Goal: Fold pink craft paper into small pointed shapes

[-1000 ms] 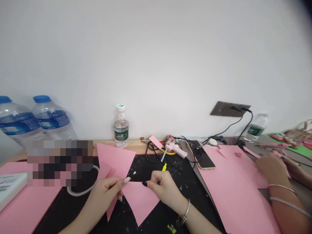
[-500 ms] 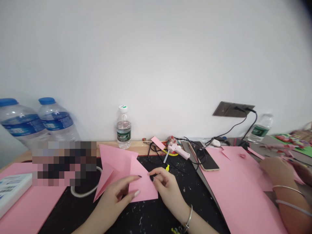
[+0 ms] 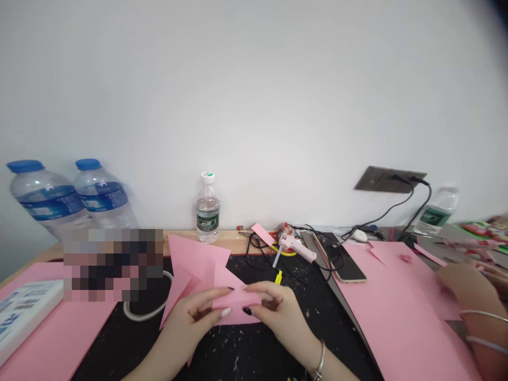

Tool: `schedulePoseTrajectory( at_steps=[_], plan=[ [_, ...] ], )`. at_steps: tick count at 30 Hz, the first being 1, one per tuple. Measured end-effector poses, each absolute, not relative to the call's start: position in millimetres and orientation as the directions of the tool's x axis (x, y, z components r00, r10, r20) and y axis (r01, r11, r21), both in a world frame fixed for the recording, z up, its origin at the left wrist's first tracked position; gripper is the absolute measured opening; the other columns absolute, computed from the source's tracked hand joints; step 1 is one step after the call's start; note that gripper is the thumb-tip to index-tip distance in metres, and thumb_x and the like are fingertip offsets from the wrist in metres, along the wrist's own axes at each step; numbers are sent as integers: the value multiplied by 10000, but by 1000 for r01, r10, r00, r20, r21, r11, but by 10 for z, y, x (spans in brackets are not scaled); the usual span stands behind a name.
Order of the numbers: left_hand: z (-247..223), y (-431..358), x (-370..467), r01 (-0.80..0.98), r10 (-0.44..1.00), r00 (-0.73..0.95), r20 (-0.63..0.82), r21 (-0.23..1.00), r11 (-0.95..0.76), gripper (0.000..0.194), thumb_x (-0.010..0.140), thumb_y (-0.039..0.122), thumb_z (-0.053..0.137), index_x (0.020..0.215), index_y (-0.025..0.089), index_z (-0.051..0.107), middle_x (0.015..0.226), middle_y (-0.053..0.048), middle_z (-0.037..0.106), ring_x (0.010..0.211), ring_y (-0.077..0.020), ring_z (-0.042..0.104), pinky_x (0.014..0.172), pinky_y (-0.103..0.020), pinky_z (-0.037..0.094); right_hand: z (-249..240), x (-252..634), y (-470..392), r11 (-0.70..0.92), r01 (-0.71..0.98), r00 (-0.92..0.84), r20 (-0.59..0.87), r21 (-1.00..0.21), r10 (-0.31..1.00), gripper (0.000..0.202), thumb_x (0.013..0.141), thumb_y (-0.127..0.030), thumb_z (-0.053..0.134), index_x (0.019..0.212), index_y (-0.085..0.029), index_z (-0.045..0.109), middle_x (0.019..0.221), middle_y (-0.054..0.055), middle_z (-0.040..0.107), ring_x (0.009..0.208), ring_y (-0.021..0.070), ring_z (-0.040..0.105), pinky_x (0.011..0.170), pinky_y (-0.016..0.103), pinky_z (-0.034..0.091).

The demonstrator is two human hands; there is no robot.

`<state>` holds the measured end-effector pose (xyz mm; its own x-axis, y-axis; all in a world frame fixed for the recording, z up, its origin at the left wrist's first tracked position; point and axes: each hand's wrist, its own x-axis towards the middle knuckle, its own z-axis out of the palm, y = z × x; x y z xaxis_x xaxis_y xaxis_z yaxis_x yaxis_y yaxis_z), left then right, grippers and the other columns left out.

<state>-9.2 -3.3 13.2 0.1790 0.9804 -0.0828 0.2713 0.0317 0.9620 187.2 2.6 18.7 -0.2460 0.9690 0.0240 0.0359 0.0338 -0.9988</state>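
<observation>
A sheet of pink paper [image 3: 238, 316] is held low over the black mat between my two hands, its near part bent into a curve. My left hand [image 3: 198, 312] has its thumb and index finger on the paper's left side, closed around it. On the right side, my right hand [image 3: 278, 312] pinches the edge between thumb and fingers. Behind my left hand stands a creased, pointed piece of pink paper [image 3: 192, 255]; whether it joins the held part I cannot tell.
A pink glue gun [image 3: 296, 247] lies among black cables behind my hands, beside a phone [image 3: 344, 262]. A water bottle [image 3: 208, 211] stands by the wall. Pink sheets [image 3: 397, 312] cover the right side, where another person's arm [image 3: 472, 293] reaches in. A white box [image 3: 32, 312] lies left.
My right thumb has moved down and apart from the fingers, and the paper's near part now curves up between my hands. The view has shifted slightly left.
</observation>
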Motion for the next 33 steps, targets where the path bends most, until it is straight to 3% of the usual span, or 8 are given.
schedulePoseTrajectory(
  at_steps=[7,10,13,15,18,23,30,33],
  plan=[
    [159,-17,-116,339,985,162,-54,941,-4,344,707,335,627,1036,258,692,953,-10,730,804,-218,666,773,-324,524,204,1881,10,18,28,-293,9,-999,956,294,685,-180,678,980,-174,671,698,1,670,604,122,566,569,226,416],
    [159,-26,-130,417,986,167,-22,908,-51,328,722,359,620,1028,268,696,902,-9,741,754,-221,672,761,-343,530,229,1887,5,53,62,-278,34,-997,960,239,692,-170,666,931,-170,682,663,-4,666,571,114,553,531,213,389],
    [143,-41,-136,493,979,195,65,856,-155,323,736,363,626,1042,279,684,1004,-16,715,881,-234,650,846,-364,495,248,1891,4,66,78,-234,46,-995,971,157,685,-148,661,837,-164,693,603,-16,643,518,97,517,492,201,350],
    [137,-51,-136,537,964,236,124,810,-236,342,744,360,630,1076,283,661,1031,-27,694,915,-229,628,848,-360,492,254,1891,4,53,43,-208,43,-998,977,138,663,-124,670,792,-166,695,592,-22,640,508,89,510,495,196,350],
    [148,-61,-136,601,940,286,187,729,-328,317,784,373,595,1080,273,653,882,-44,661,781,-201,611,731,-333,520,251,1887,8,19,-50,-201,29,-999,979,130,644,-111,690,759,-170,699,614,-18,658,521,85,527,520,192,373],
    [173,-79,-145,548,915,303,267,736,-396,248,809,377,567,1001,268,681,1093,-50,636,1031,-237,566,920,-360,444,226,1880,19,-57,-199,-244,-7,-978,970,146,642,-133,732,778,-175,698,643,-16,675,537,70,545,532,171,393],
    [296,-140,-114,430,926,361,110,862,-270,281,857,368,503,1024,237,685,764,-2,700,651,-151,604,582,-199,458,206,1883,12,-58,-180,-289,-3,-982,957,225,668,-299,746,809,-144,663,594,-9,633,443,75,531,445,178,414],
    [295,-124,-107,384,922,378,77,894,-232,277,847,384,508,955,223,706,727,0,685,668,-159,588,609,-209,451,206,1889,11,-10,-69,-281,10,-998,960,270,724,-392,685,766,-131,632,487,-46,525,370,49,437,373,156,318]
  ],
)
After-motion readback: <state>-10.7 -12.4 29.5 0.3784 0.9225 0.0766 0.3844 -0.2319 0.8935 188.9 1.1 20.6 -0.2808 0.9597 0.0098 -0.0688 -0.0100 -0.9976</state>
